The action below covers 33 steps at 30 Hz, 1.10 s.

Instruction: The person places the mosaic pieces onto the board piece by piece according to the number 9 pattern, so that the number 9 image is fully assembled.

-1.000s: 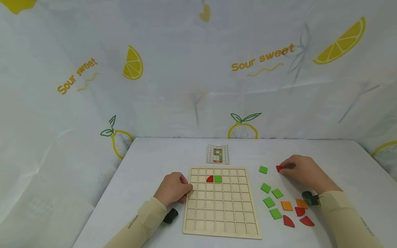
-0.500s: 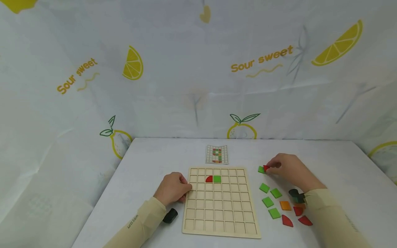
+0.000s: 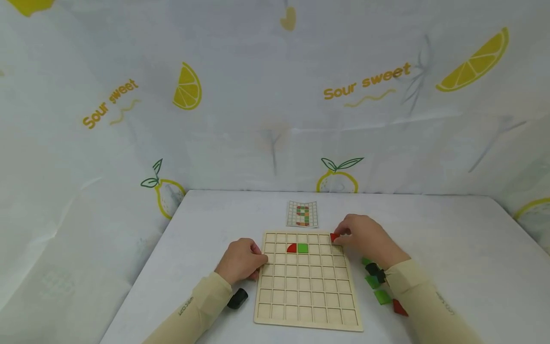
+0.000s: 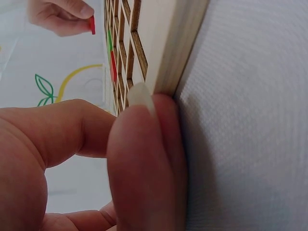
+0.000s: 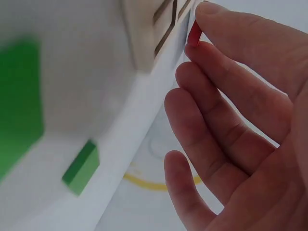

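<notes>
The right hand (image 3: 365, 237) pinches a red tile (image 3: 333, 237) between thumb and index finger; the fingertips hide part of its outline, so no long axis can be told. The tile appears over the far right corner of the gridded wooden board (image 3: 304, 298). In the left wrist view it shows edge-on, roughly parallel to the board's face and apart from it.

In the board's second row from the far edge, a red quarter-circle tile (image 3: 292, 248) and a green square tile (image 3: 302, 248) sit side by side in the third and fourth columns. The pinched tile is to their right and slightly beyond them, with bare cells between.

The left hand (image 3: 240, 260) grips the board's left edge, so the right is much the nearer to the pinched tile. A printed pattern card (image 3: 302, 213) lies just beyond the board's far edge.
</notes>
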Motion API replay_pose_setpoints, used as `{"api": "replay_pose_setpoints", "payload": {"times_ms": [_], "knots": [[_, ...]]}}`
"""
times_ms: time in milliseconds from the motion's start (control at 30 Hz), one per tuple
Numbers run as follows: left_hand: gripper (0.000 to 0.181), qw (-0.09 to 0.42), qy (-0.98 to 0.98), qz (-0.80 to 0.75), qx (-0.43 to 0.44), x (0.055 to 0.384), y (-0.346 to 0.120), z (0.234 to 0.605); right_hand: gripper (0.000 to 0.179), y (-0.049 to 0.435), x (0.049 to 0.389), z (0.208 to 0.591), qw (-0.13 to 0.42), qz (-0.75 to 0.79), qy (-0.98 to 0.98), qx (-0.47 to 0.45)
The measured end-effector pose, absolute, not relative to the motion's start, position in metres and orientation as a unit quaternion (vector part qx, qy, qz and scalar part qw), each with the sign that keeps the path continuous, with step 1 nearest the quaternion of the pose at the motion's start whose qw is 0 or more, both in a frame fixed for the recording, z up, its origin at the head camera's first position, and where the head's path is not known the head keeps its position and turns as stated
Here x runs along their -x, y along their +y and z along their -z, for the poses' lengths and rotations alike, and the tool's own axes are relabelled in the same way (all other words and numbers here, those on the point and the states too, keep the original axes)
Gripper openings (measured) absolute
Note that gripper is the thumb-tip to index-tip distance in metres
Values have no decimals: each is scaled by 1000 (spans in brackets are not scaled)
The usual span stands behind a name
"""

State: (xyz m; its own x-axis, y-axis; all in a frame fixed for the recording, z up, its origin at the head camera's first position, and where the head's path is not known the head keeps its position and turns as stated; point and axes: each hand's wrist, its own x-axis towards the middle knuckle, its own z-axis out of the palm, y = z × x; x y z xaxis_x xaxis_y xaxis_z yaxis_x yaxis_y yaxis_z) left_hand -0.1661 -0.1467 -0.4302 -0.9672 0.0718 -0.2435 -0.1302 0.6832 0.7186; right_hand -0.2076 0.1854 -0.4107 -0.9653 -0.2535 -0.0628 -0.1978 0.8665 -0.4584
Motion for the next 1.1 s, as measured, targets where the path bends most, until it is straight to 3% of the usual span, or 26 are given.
{"api": "replay_pose_setpoints", "payload": {"times_ms": [533, 1100], "knots": [[14, 125, 909, -398, 15, 167, -147, 431, 10, 139, 194, 416, 24, 197, 967, 162], [14, 124, 907, -401, 11, 166, -146, 429, 7, 132, 193, 421, 18, 189, 966, 177]]}}
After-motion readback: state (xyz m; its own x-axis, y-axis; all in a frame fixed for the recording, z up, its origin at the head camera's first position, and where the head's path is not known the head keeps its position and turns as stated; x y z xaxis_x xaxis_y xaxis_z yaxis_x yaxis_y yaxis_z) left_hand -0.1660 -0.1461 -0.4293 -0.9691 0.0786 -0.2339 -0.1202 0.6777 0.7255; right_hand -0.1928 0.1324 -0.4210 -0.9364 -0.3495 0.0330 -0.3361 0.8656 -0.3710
